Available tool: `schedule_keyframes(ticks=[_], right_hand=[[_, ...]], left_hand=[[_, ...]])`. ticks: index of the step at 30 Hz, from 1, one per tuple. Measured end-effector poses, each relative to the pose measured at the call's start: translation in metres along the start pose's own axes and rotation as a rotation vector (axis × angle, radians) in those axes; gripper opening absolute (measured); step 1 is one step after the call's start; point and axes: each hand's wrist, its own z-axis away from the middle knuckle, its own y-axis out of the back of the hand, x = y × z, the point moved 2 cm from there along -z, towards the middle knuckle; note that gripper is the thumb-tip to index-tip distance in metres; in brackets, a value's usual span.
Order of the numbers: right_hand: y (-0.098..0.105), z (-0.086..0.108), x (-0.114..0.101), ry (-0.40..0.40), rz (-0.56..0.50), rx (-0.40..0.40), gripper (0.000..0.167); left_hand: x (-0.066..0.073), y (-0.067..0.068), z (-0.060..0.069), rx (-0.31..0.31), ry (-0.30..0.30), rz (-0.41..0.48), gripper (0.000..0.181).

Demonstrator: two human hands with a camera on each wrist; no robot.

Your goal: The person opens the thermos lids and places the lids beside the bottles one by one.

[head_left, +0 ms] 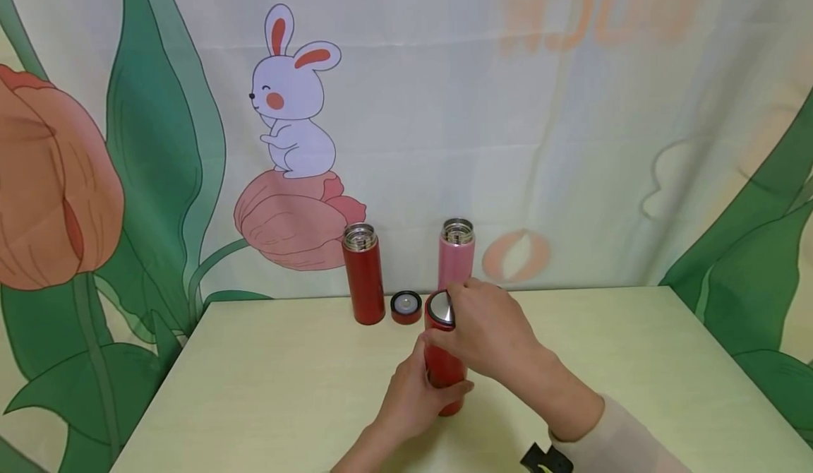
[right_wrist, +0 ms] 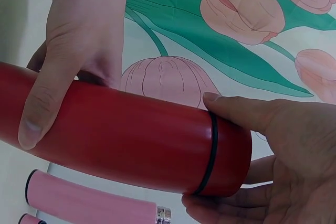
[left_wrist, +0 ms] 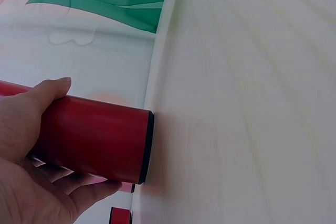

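Observation:
A red thermos bottle (head_left: 446, 365) stands upright near the middle of the table. My left hand (head_left: 411, 395) grips its lower body, thumb on one side and fingers on the other, as the left wrist view also shows. At the top, my right hand (head_left: 495, 328) holds the red lid (right_wrist: 232, 156) between thumb and fingers. The lid sits on the bottle, with a dark ring at the seam and a shiny disc on top. Just behind stands a pink thermos bottle (head_left: 456, 258), open at its steel mouth and partly hidden by my right hand.
To the back left, a second red thermos bottle (head_left: 365, 282) stands without a lid. Beside it a loose red lid (head_left: 406, 306) lies with its inside facing up. The pale table (head_left: 273, 381) meets a printed curtain (head_left: 406, 106) at its back edge.

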Motion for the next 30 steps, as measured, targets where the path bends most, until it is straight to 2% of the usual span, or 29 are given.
schedule_keyframes(ticks=[5,14,30], right_hand=[[0.0004,-0.0001,-0.0004,-0.005,0.009,-0.015,0.052],[0.0013,-0.0001,0.0002,0.009,-0.012,-0.049,0.055],[0.0024,-0.0023,0.0068,0.087,-0.08,-0.131,0.055]], left_hand=[[0.0002,0.0005,-0.0001,-0.003,-0.006,-0.003,0.073],[-0.0003,0.001,-0.0013,-0.016,0.029,0.012,0.074],[-0.0005,0.0009,-0.0033,-0.044,0.065,0.056,0.076]])
